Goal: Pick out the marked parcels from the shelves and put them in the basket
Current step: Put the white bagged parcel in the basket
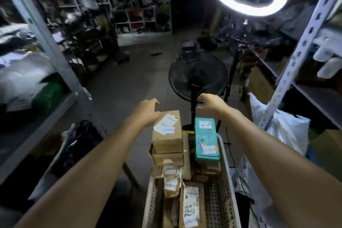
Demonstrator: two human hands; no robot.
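Left hand (148, 107) relaxed, empty, over brown parcel's (167, 135) far corner; right hand (211, 102) likewise, beyond teal parcel (206, 140) at basket's (227, 164) far end.

My left hand (148, 106) hangs over the far left corner of the brown box (167, 135) that tops the pile in the basket (214, 201), fingers loosely curled, gripping nothing. My right hand (209, 102) hovers likewise, just beyond the teal box (206, 142) on the right. A fan (198, 77) stands just past the basket, with a lit ring light (231, 3) above it.
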